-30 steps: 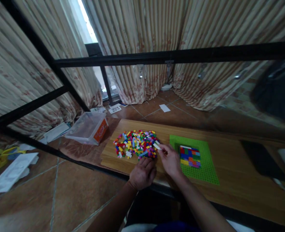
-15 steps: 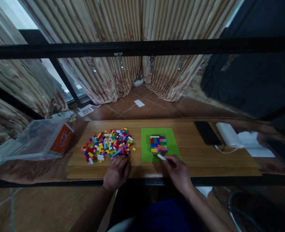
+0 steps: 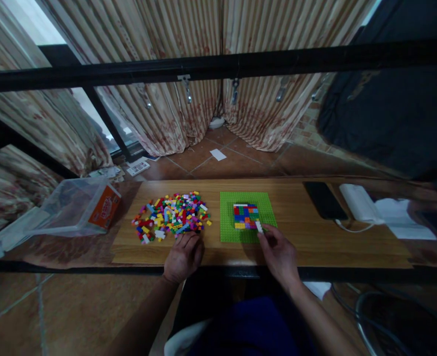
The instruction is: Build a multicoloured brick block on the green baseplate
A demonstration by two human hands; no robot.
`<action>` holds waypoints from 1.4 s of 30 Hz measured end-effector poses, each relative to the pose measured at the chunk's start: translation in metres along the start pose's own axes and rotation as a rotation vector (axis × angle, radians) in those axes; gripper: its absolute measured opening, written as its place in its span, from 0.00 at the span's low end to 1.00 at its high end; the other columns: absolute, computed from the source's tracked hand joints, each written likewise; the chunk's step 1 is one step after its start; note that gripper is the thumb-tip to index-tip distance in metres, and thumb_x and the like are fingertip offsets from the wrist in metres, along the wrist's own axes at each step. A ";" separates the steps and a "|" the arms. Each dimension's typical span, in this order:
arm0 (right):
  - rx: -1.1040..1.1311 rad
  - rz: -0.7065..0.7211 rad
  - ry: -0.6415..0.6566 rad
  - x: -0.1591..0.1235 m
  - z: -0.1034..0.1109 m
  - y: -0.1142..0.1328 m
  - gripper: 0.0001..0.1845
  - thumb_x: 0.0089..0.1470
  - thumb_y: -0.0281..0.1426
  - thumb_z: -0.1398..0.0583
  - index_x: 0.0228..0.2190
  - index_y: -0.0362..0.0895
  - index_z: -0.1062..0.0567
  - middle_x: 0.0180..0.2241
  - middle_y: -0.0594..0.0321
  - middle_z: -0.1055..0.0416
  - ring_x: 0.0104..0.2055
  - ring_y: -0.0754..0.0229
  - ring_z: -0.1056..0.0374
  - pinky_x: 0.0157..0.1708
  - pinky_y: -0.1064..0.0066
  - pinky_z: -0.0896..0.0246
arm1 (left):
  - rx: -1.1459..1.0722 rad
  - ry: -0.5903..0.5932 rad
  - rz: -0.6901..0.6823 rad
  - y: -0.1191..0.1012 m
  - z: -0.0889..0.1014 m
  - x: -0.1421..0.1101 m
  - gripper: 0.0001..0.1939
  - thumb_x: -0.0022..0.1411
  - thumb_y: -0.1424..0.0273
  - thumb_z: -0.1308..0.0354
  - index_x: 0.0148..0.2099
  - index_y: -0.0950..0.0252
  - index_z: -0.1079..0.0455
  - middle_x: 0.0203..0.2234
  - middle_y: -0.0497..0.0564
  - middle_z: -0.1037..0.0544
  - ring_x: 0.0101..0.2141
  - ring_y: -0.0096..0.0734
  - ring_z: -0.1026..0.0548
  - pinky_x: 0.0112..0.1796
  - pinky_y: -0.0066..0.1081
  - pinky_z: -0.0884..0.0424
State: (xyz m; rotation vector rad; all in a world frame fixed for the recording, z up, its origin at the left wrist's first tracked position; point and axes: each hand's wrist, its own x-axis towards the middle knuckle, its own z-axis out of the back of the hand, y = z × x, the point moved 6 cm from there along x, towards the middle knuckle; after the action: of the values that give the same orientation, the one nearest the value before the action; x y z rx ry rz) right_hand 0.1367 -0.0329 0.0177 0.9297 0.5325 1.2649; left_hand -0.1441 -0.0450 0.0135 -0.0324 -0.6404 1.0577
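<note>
Pinching a white brick in our right hand, we have its long axis running forward and slightly left, by the near right corner of the coloured block. That block, on a green baseplate, lies ahead-left of this hand, the nearer one. Our left hand sits curled before the loose bricks; whether it holds anything, we cannot tell.

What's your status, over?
Right hand pinching white piece by the coloured brick build. Left hand near loose bricks, contents hidden. No obstruction visible.
</note>
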 end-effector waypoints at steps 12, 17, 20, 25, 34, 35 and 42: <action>-0.195 0.325 0.295 -0.031 -0.093 0.058 0.14 0.58 0.35 0.47 0.42 0.47 0.25 0.35 0.60 0.24 0.34 0.58 0.29 0.36 0.67 0.37 | 0.022 -0.025 0.037 -0.001 -0.001 -0.008 0.05 0.64 0.69 0.48 0.38 0.64 0.32 0.33 0.54 0.28 0.34 0.34 0.28 0.36 0.33 0.29; -0.381 0.391 0.343 -0.025 -0.129 0.069 0.10 0.57 0.33 0.46 0.38 0.48 0.26 0.36 0.61 0.24 0.37 0.58 0.29 0.34 0.69 0.41 | 0.077 -0.002 0.016 -0.002 -0.005 -0.009 0.08 0.65 0.69 0.49 0.33 0.63 0.34 0.26 0.51 0.31 0.28 0.31 0.30 0.31 0.31 0.33; -0.426 0.455 0.409 -0.021 -0.141 0.077 0.07 0.56 0.33 0.44 0.35 0.47 0.26 0.35 0.62 0.25 0.36 0.58 0.30 0.33 0.70 0.42 | 0.094 -0.003 0.020 -0.002 -0.005 -0.009 0.08 0.65 0.68 0.50 0.33 0.63 0.34 0.27 0.51 0.31 0.28 0.32 0.31 0.30 0.31 0.34; -0.317 0.487 0.390 0.000 -0.141 0.093 0.14 0.62 0.34 0.50 0.37 0.46 0.25 0.38 0.61 0.25 0.38 0.60 0.29 0.38 0.71 0.41 | 0.074 0.005 0.015 -0.002 -0.005 -0.009 0.06 0.64 0.69 0.49 0.35 0.63 0.35 0.28 0.51 0.30 0.29 0.32 0.31 0.30 0.31 0.34; -0.553 0.245 0.380 0.062 -0.164 0.100 0.16 0.61 0.37 0.48 0.40 0.43 0.24 0.42 0.52 0.27 0.40 0.55 0.29 0.38 0.67 0.41 | 0.085 -0.006 0.021 -0.001 -0.004 -0.009 0.07 0.64 0.70 0.49 0.32 0.63 0.36 0.27 0.51 0.31 0.28 0.31 0.31 0.30 0.31 0.35; -0.553 0.235 0.380 0.062 -0.167 0.102 0.16 0.61 0.38 0.48 0.40 0.43 0.24 0.43 0.51 0.27 0.40 0.55 0.29 0.38 0.67 0.40 | 0.085 -0.010 0.023 -0.001 -0.004 -0.009 0.07 0.64 0.70 0.49 0.33 0.63 0.35 0.27 0.51 0.31 0.28 0.31 0.31 0.30 0.31 0.35; -0.513 0.118 0.355 0.052 -0.180 0.106 0.11 0.59 0.34 0.45 0.38 0.43 0.25 0.45 0.53 0.28 0.41 0.57 0.29 0.37 0.69 0.39 | 0.097 0.009 0.036 0.002 -0.004 -0.009 0.05 0.65 0.70 0.49 0.35 0.63 0.34 0.27 0.51 0.31 0.29 0.33 0.31 0.30 0.31 0.36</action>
State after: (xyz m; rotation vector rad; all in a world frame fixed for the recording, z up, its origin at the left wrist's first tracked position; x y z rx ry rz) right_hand -0.0514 0.0725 0.0145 0.3109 0.3990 1.5883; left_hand -0.1465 -0.0503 0.0053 0.0351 -0.5816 1.1220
